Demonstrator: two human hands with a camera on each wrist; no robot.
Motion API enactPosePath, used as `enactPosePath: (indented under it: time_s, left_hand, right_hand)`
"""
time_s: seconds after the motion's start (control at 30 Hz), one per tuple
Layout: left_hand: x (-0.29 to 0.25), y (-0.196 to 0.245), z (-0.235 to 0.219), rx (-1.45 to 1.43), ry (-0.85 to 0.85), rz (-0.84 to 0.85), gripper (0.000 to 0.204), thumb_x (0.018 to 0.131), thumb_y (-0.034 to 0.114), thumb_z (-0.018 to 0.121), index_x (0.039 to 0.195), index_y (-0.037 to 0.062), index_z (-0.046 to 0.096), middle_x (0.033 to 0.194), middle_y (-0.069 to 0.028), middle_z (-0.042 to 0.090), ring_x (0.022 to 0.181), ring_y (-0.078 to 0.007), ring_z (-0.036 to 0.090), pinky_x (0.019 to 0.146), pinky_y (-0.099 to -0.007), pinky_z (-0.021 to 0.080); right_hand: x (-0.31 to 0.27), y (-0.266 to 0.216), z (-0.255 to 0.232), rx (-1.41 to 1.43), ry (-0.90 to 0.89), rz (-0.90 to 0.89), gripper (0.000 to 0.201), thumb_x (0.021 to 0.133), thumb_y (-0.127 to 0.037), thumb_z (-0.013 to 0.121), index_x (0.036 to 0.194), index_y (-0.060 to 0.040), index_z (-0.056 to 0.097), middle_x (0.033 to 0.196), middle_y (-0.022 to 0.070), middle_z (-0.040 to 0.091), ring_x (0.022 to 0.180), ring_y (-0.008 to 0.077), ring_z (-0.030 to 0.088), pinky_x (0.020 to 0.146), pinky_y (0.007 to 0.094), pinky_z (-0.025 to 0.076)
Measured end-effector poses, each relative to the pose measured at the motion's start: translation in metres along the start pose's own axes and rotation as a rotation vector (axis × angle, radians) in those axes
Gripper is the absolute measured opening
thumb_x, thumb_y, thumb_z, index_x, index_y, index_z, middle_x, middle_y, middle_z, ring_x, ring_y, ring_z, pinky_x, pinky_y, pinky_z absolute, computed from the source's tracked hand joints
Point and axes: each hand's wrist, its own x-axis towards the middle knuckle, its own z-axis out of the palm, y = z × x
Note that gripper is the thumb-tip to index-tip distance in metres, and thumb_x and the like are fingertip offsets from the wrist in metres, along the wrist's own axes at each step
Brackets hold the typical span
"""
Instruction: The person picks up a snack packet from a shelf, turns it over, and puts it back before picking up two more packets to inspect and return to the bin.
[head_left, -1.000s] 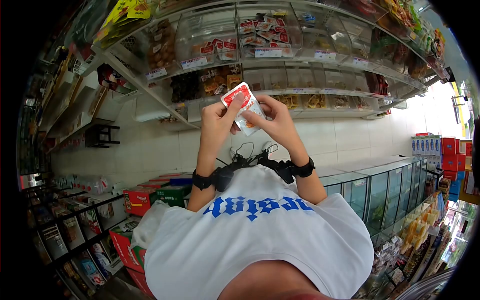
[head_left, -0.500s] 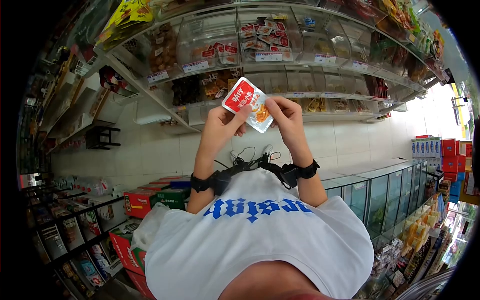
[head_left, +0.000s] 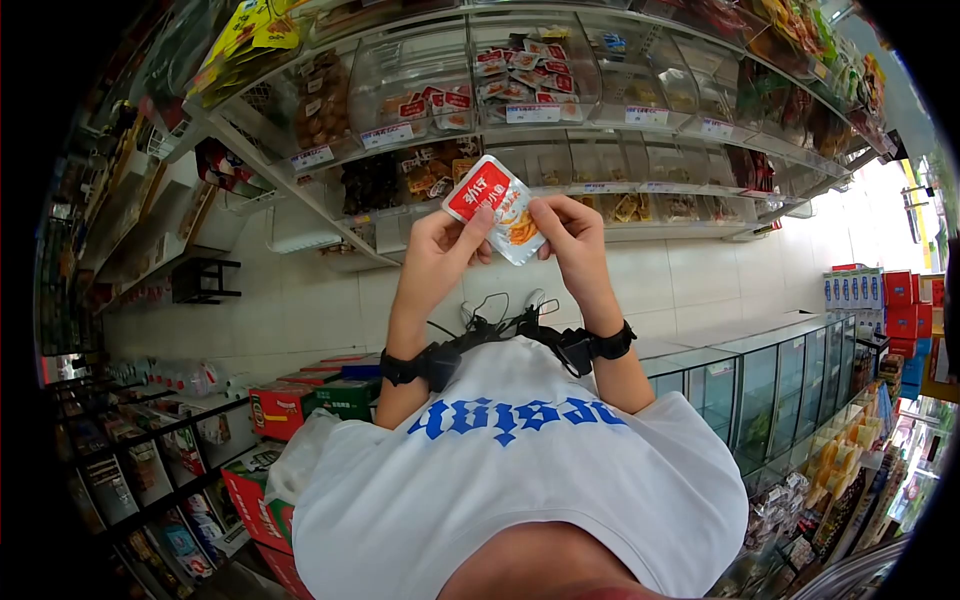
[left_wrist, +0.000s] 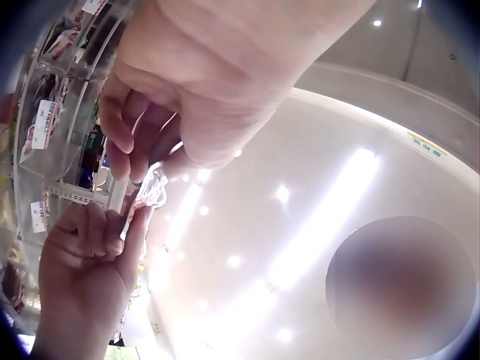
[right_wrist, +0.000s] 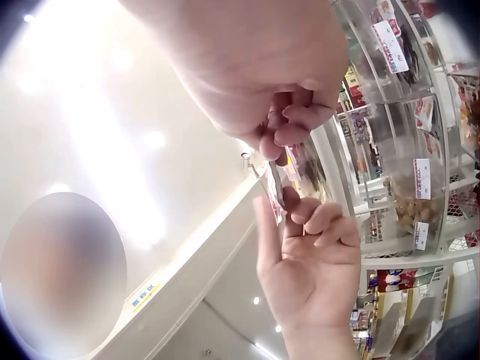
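A small snack packet [head_left: 518, 222], silver-white with a red printed corner and an orange food picture, is held up tilted in front of the chest. My left hand [head_left: 436, 255] pinches its left edge, the thumb lying across the printed front. At the opposite edge, my right hand [head_left: 576, 245] grips it between thumb and curled fingers. From the left wrist view, the packet [left_wrist: 144, 196] appears nearly edge-on between both hands. The right wrist view also catches its thin edge [right_wrist: 274, 191], with the left thumb standing along one face.
Shelves of clear bins [head_left: 415, 85] stand ahead, one bin [head_left: 535, 113] holding similar red and white packets. Glass cases [head_left: 770, 390] line the right side. Cartons [head_left: 280, 405] are stacked at the left, and a black stool [head_left: 205, 277] stands on the tiled floor [head_left: 300, 310].
The right thumb has moved off the packet's front to its right edge, and the left thumb has slid lower, uncovering more of the print. Over the last half second, the hands hardly move.
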Motion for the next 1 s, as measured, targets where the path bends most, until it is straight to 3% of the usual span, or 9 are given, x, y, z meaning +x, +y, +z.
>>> enactPosePath:
  time_s: [0.3,0.4,0.5,0.57,0.67,0.77,1.0]
  left_hand:
    - [-0.001,-0.004,0.001,-0.015,0.079,0.049,0.035,0.098,0.036,0.067,0.091,0.002,0.07,0.071,-0.0012,0.064,0.061,-0.0083,0.057,0.058,-0.0235,0.043]
    - [-0.005,0.001,0.001,0.025,0.018,0.077,0.041,0.1,0.038,0.064,0.092,-0.0013,0.07,0.073,-0.0028,0.064,0.062,-0.0073,0.056,0.058,-0.0233,0.042]
    - [-0.008,0.0,-0.014,-0.035,-0.164,0.085,0.044,0.102,0.041,0.06,0.092,-0.001,0.07,0.073,-0.0031,0.065,0.063,-0.0072,0.056,0.058,-0.0231,0.041]
    - [-0.006,0.002,-0.012,0.015,-0.12,0.083,0.046,0.103,0.042,0.057,0.091,-0.0003,0.07,0.072,-0.0027,0.064,0.063,-0.0071,0.056,0.058,-0.023,0.041]
    - [-0.004,0.002,-0.006,0.039,-0.055,0.093,0.046,0.104,0.042,0.056,0.088,0.0006,0.069,0.07,-0.0021,0.063,0.063,-0.007,0.055,0.058,-0.0229,0.041]
    - [-0.004,0.001,-0.002,0.035,-0.012,0.083,0.046,0.104,0.042,0.056,0.086,0.001,0.068,0.069,-0.0014,0.062,0.061,-0.0068,0.055,0.057,-0.0228,0.04]
    - [-0.004,-0.001,-0.002,-0.028,0.055,0.097,0.043,0.102,0.04,0.06,0.083,0.0023,0.067,0.065,-0.0002,0.059,0.058,-0.0061,0.052,0.055,-0.0224,0.04]
  right_hand:
    - [0.003,0.005,0.002,0.044,-0.033,0.046,0.034,0.104,-0.033,0.057,0.1,-0.0005,0.068,0.072,-0.002,0.062,0.057,0.0032,0.054,0.052,0.0194,0.042]
    - [0.001,0.0,-0.001,0.05,-0.072,0.031,0.035,0.104,-0.033,0.057,0.099,-0.0006,0.068,0.071,-0.0023,0.061,0.057,0.0029,0.053,0.052,0.0197,0.041]
    - [0.001,0.004,-0.015,0.038,-0.125,-0.019,0.035,0.104,-0.033,0.057,0.101,0.0002,0.068,0.072,-0.0027,0.062,0.059,0.0028,0.054,0.054,0.0204,0.041]
    - [0.008,0.029,-0.026,0.06,-0.112,-0.11,0.036,0.104,-0.033,0.057,0.103,0.0007,0.068,0.076,-0.0022,0.064,0.063,0.0033,0.057,0.055,0.0208,0.044]
    - [0.007,0.017,-0.003,0.138,-0.022,-0.154,0.033,0.103,-0.03,0.06,0.107,0.0015,0.068,0.085,0.0004,0.068,0.069,0.0053,0.062,0.06,0.0224,0.049]
    - [-0.003,-0.006,0.003,0.016,-0.126,0.016,0.028,0.102,-0.025,0.062,0.109,0.0017,0.067,0.092,0.0038,0.07,0.072,0.0078,0.064,0.064,0.0237,0.053]
    - [-0.009,-0.01,0.01,0.173,-0.155,0.026,0.024,0.099,-0.017,0.065,0.115,0.0013,0.062,0.088,0.0058,0.071,0.066,0.0095,0.065,0.058,0.0223,0.048]
